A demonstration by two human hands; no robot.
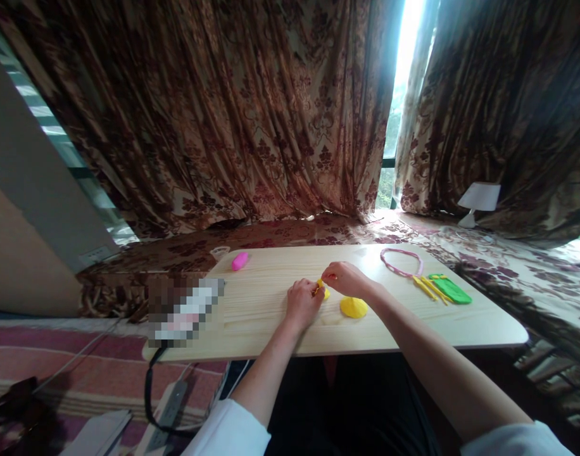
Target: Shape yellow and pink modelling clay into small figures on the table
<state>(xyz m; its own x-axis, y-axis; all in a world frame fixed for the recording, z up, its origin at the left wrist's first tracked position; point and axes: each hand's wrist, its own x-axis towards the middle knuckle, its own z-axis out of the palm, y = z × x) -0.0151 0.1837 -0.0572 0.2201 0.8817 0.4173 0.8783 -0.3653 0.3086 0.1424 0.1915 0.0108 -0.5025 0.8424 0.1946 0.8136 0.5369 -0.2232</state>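
Both my hands meet over the middle of a pale wooden board [271,329]. My left hand [302,301] is curled, its fingers closed on a small piece of yellow clay [324,291]. My right hand [346,278] pinches the same yellow piece from the right, with a thin orange tool or strip [332,276] at its fingertips. A flattened yellow clay disc [353,307] lies on the board just below my right wrist.
A pink clay lump [239,260] lies at the board's far left. At the far right lie a pink clay ring [401,261], yellow strips [428,288] and a green flat piece [450,289]. A blurred object [185,309] rests on the left edge. A white lamp [478,201] stands behind, before patterned curtains.
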